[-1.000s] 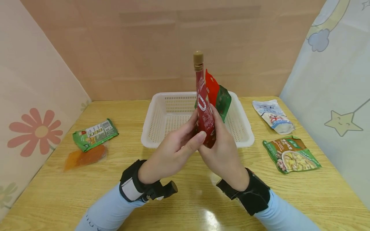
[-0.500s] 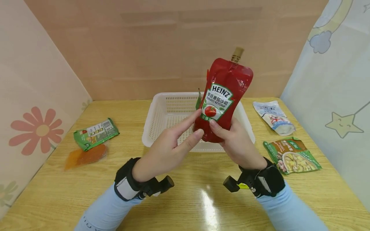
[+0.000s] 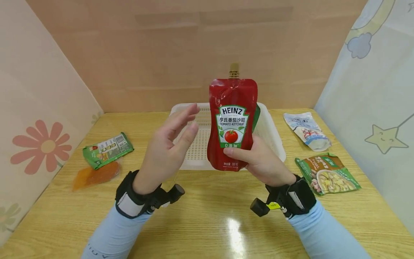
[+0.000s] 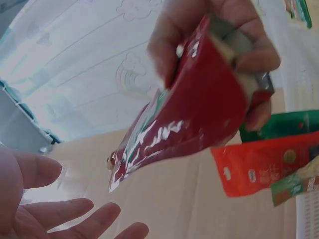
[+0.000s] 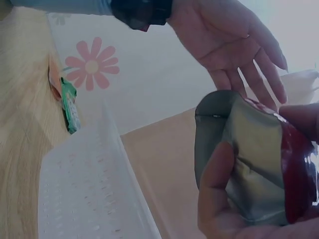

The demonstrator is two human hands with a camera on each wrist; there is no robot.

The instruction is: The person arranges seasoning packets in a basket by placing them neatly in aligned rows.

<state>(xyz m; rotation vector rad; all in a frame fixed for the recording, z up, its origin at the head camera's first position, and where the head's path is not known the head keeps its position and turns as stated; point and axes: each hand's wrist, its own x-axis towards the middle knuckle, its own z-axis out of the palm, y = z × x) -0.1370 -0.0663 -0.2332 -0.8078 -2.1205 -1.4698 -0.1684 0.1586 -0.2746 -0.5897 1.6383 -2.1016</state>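
Note:
A red Heinz tomato ketchup pouch (image 3: 232,122) with a tan cap stands upright in the air in front of a white basket (image 3: 187,124). My right hand (image 3: 258,162) grips its lower part, thumb across the front label. The right wrist view shows the pouch's silvery bottom (image 5: 244,149) held by that hand. My left hand (image 3: 166,144) hovers just left of the pouch with fingers straight and spread, touching nothing. From the left wrist, the pouch (image 4: 184,119) hangs above the open left fingers (image 4: 75,219).
Red and green packets (image 4: 269,159) stand in the basket behind the pouch. A green packet (image 3: 106,149) and an orange packet (image 3: 95,174) lie at the table's left. A white pouch (image 3: 307,131) and a green soup packet (image 3: 326,172) lie at the right.
The pouch turned from edge-on to face me and now stands upright. My left hand let go of it and drew back to the left, fingers spreading.

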